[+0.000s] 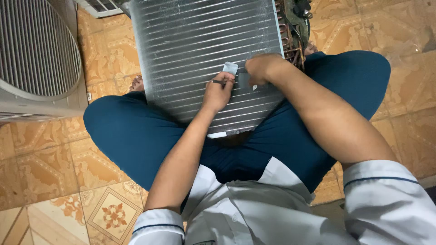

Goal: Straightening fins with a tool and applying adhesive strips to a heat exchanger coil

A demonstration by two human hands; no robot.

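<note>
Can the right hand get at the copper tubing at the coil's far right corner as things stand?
Probably yes. The right hand rests on the finned coil close to the copper tubing, with nothing visible between them; the left hand sits clear of that path.

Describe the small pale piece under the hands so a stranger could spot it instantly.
Find the big grey finned coil panel lying across the seated person's lap. Near its middle, both hands meet; just above the left hand and beside the right hand sits a small pale rectangular piece. It is the only smooth, light patch on the ribbed metal.
</note>
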